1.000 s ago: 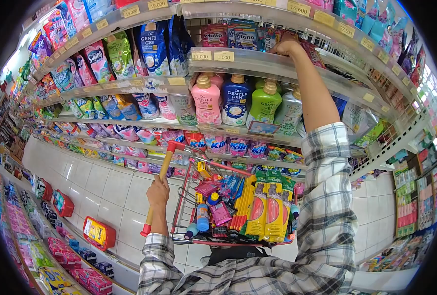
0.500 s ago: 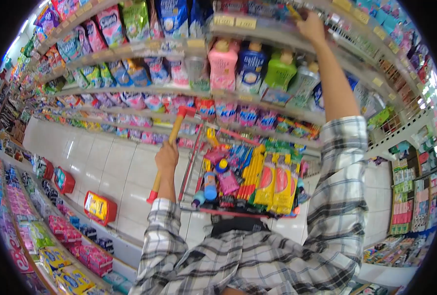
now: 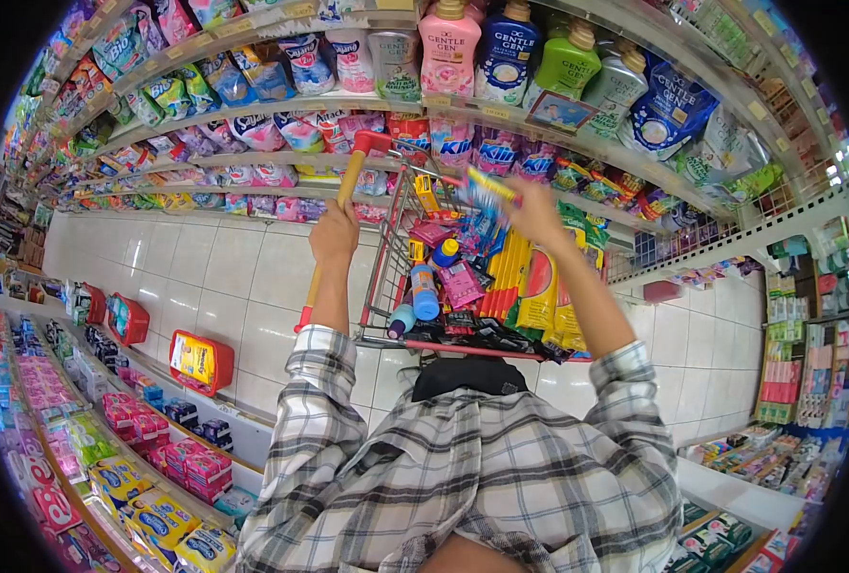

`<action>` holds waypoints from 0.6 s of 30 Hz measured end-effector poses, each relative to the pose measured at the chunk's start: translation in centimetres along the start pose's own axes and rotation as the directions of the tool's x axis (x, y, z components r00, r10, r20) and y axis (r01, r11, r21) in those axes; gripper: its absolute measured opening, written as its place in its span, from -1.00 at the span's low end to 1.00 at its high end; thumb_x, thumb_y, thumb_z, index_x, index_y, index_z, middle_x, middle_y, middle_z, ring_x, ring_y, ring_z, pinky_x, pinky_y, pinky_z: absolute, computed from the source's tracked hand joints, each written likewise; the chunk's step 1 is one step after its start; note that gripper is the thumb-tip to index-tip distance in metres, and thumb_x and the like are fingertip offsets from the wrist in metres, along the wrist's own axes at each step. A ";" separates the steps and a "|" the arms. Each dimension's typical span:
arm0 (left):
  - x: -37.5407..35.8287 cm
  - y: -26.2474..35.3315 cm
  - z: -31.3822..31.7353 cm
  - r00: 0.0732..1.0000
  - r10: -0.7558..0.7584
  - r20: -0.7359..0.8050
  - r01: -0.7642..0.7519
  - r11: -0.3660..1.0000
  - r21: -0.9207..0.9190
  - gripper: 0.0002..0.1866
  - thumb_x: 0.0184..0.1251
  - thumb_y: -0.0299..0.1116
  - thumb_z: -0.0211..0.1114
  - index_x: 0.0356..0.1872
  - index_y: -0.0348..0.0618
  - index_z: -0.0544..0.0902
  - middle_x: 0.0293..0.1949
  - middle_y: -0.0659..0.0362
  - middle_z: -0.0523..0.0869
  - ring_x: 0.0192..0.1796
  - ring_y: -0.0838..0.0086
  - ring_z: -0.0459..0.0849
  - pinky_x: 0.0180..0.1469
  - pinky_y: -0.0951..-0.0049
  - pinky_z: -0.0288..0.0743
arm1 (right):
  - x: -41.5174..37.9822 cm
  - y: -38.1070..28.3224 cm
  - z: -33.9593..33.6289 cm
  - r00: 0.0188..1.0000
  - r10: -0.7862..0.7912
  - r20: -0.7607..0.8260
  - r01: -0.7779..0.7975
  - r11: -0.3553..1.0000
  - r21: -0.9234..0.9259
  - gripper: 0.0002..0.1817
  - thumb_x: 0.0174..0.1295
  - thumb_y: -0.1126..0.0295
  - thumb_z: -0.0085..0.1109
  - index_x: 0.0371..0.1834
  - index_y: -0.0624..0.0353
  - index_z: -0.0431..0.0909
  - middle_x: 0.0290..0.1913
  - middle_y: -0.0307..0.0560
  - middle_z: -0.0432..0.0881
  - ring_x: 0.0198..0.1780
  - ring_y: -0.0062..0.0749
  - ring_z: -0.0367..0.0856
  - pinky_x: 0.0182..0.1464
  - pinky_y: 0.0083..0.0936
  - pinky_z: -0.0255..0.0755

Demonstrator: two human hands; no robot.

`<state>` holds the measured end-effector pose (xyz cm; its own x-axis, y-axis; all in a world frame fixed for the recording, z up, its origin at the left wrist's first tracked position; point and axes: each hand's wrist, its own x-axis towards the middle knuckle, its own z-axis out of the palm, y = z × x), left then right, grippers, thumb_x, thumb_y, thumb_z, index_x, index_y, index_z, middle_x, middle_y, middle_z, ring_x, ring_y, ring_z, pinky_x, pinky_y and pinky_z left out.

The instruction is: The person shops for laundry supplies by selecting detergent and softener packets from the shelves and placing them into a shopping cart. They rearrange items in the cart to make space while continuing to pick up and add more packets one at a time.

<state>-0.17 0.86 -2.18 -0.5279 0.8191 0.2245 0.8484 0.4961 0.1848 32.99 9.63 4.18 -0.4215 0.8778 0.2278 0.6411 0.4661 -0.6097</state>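
Observation:
My left hand (image 3: 334, 234) is wrapped around the yellow handle bar (image 3: 351, 177) with red end pieces, at the left end of the shopping cart (image 3: 377, 286). Over the cart's far side, my right hand (image 3: 536, 212) grips a small blue-and-yellow packet (image 3: 489, 186), blurred by motion. Its print cannot be read. Beneath lie a blue bottle (image 3: 424, 291), a pink pack (image 3: 460, 284), and yellow packs (image 3: 539, 296) stacked at the right. My right forearm hides part of the load.
Shelves ahead hold large detergent bottles (image 3: 446, 53) above rows of pouches (image 3: 253, 134). Red baskets (image 3: 200, 361) stand on the tiled floor (image 3: 253, 258) to the left. A lower shelf with pink packs (image 3: 195, 468) runs along the near left. More goods racks (image 3: 783, 372) stand at right.
My right hand has come down from the upper shelf to above the cart, carrying the packet. My left hand keeps its hold on the handle bar. The view has tilted downward.

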 end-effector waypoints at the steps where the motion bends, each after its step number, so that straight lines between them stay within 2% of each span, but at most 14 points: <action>1: 0.0 0.1 -0.1 1.000 0.000 -0.003 0.000 1.000 0.002 -0.57 0.45 0.03 -0.10 -0.25 -0.19 0.44 -0.52 -0.07 0.68 -0.47 0.00 0.70 -0.44 0.08 0.58 | -1.0 3.7 3.3 1.000 -0.005 0.019 0.004 0.999 0.045 -0.56 0.02 0.32 0.31 0.03 0.10 0.60 -0.23 0.18 0.67 -0.15 0.10 0.65 -0.04 -0.20 0.50; 3: 0.0 0.0 -0.1 1.000 0.001 0.004 0.000 1.000 -0.016 -0.58 0.45 0.02 -0.10 -0.24 -0.19 0.43 -0.51 -0.08 0.68 -0.46 -0.01 0.70 -0.42 0.07 0.58 | -3.3 8.4 7.6 0.984 0.146 0.105 -0.145 0.989 -0.022 -0.57 0.05 0.33 0.25 0.06 0.11 0.59 -0.29 0.22 0.67 -0.17 0.16 0.64 -0.05 -0.15 0.49; 6: 0.1 0.2 -0.4 1.000 -0.005 0.015 0.005 1.000 -0.029 -0.58 0.45 0.02 -0.11 -0.22 -0.19 0.43 -0.48 -0.09 0.69 -0.43 -0.02 0.70 -0.40 0.06 0.58 | -4.5 8.1 8.4 0.911 0.407 0.062 -0.403 0.913 -0.068 -0.66 0.15 0.44 0.15 0.01 0.30 0.59 -0.50 0.14 0.67 -0.53 -0.23 0.69 -0.41 -0.34 0.54; 9: 0.1 0.1 -0.8 0.999 -0.008 0.052 0.011 0.999 -0.044 -0.58 0.46 0.01 -0.11 -0.21 -0.20 0.42 -0.46 -0.10 0.69 -0.41 -0.02 0.71 -0.37 0.04 0.58 | -4.2 8.5 7.8 0.906 0.402 -0.129 -0.406 0.914 -0.003 -0.67 0.19 0.48 0.06 0.02 0.32 0.57 -0.55 0.16 0.65 -0.62 -0.25 0.66 -0.52 -0.34 0.52; 10: 0.1 0.2 -0.9 0.998 -0.009 0.066 0.012 0.999 -0.053 -0.58 0.46 0.01 -0.11 -0.21 -0.20 0.42 -0.45 -0.10 0.69 -0.40 -0.02 0.71 -0.37 0.04 0.58 | -4.2 8.2 7.3 0.893 0.412 -0.179 -0.416 0.909 0.019 -0.66 0.20 0.50 0.01 0.03 0.34 0.55 -0.53 0.16 0.66 -0.59 -0.25 0.68 -0.55 -0.36 0.53; 13: 0.1 0.3 -0.8 0.999 -0.012 0.043 0.013 0.999 -0.037 -0.59 0.46 0.00 -0.10 -0.22 -0.19 0.43 -0.46 -0.09 0.69 -0.41 -0.02 0.71 -0.38 0.06 0.58 | -4.1 7.4 6.4 0.875 0.445 -0.188 -0.444 0.894 0.051 -0.65 0.21 0.49 0.00 0.05 0.35 0.54 -0.54 0.15 0.65 -0.58 -0.24 0.68 -0.54 -0.36 0.54; 16: 0.1 0.2 -0.7 0.999 -0.003 0.043 0.005 0.998 -0.058 -0.60 0.46 0.00 -0.10 -0.22 -0.19 0.43 -0.45 -0.10 0.70 -0.42 -0.02 0.71 -0.39 0.06 0.58 | -4.3 9.2 7.8 0.935 0.344 -0.088 -0.354 0.924 -0.148 -0.64 0.21 0.48 0.00 0.07 0.35 0.53 -0.52 0.13 0.66 -0.55 -0.26 0.69 -0.53 -0.39 0.56; 18: 0.2 0.1 -0.6 1.000 0.002 0.027 -0.001 0.998 -0.059 -0.60 0.46 0.00 -0.10 -0.22 -0.19 0.43 -0.45 -0.10 0.70 -0.42 -0.01 0.71 -0.41 0.07 0.58 | -4.3 9.8 8.6 0.892 0.451 -0.044 -0.453 0.890 -0.052 -0.69 0.15 0.40 0.06 -0.08 0.30 0.59 -0.41 0.19 0.67 -0.37 -0.10 0.68 -0.28 -0.28 0.52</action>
<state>-0.16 0.90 -1.55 -0.5246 0.8277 0.1992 0.8450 0.4776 0.2406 35.56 9.48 -9.36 -0.0588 0.9975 -0.0387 0.7951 0.0233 -0.6061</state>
